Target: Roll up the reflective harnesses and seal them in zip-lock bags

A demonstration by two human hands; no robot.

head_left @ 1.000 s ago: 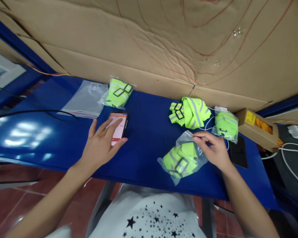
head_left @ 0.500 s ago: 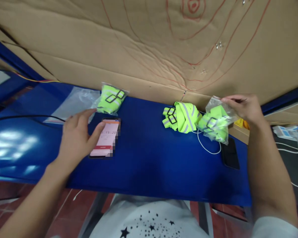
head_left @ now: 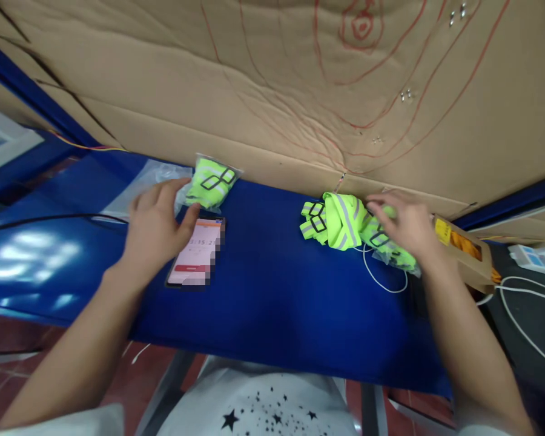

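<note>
My left hand (head_left: pixel 157 227) hovers at the left edge of a phone (head_left: pixel 197 254) with a lit timer screen, its fingers apart and nothing in them. Just beyond it lies a bagged yellow-green reflective strap (head_left: pixel 211 181), beside a flat clear plastic bag (head_left: pixel 148 184). To the right rests an unbagged bundle of yellow-green reflective straps (head_left: pixel 343 221). My right hand (head_left: pixel 402 221) is over a second bagged strap (head_left: pixel 390 251), partly covering it; its fingers are spread and blurred, thumb and forefinger apart.
Cardboard with red curved lines (head_left: pixel 277 91) stands behind the blue table (head_left: pixel 263 303). A white cable (head_left: pixel 381 284) curls near the straps. At the right are a cardboard box (head_left: pixel 475 266) with orange contents and more white cables. A black cable crosses the left side.
My right hand has let go of the plastic bag's top and moved left over the bag, which now lies lower and flatter. The view has shifted slightly, showing more of the box.
</note>
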